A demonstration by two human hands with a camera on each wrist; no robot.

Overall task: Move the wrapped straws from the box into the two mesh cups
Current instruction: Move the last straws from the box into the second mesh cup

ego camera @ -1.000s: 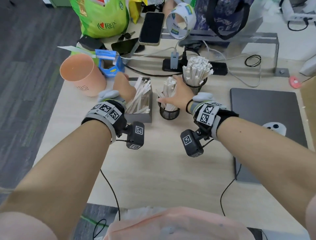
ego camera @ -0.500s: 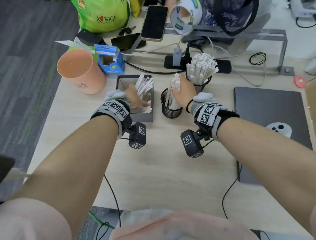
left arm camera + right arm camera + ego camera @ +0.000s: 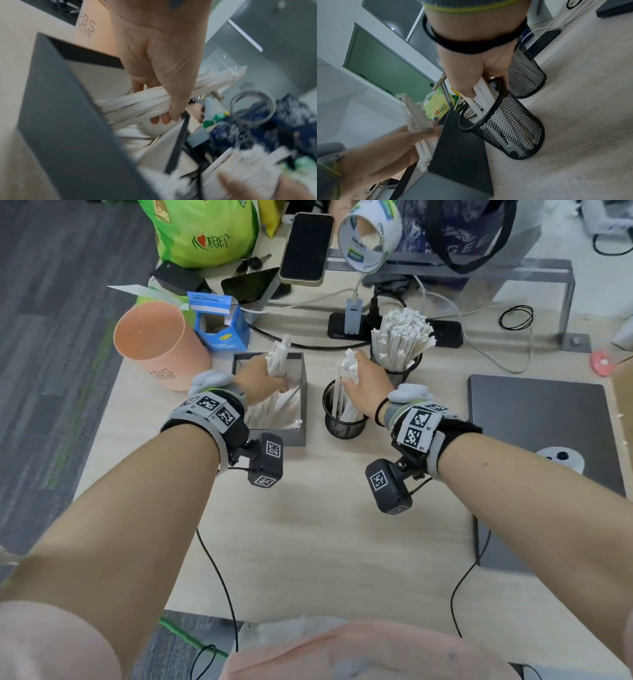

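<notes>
While the head camera looks down over both forearms, the left hand point(image 3: 255, 378) sits over the grey box point(image 3: 270, 436), fingers wrapped round a bundle of wrapped straws point(image 3: 278, 356) whose tops poke up past the box's far wall; more straws lie loose on the box floor. Just right of the box, the right hand point(image 3: 364, 386) clasps a second bundle point(image 3: 347, 368) that stands in the near mesh cup point(image 3: 342, 424). The far mesh cup point(image 3: 399, 371), touching or nearly touching that hand, is crammed with upright straws. A pink cup point(image 3: 156, 344) stands left of the box, a dark laptop point(image 3: 544, 433) off to the right.

From the left wrist, blurred, the left hand point(image 3: 159, 65) is curled round the white bundle point(image 3: 137, 104), fingertips point(image 3: 161, 119) showing beneath it, above the box's dark wall point(image 3: 68, 121).

From the right wrist, the right hand point(image 3: 471, 70) has its fingers closed on several straws point(image 3: 481, 93) whose lower ends reach down inside the near mesh cup point(image 3: 510, 129). The other mesh cup point(image 3: 525, 73) stands right behind it, and the box point(image 3: 458, 155) is just beside the near cup. The left hand point(image 3: 388, 146) shows, blurred, with its own bundle point(image 3: 418, 119).
</notes>
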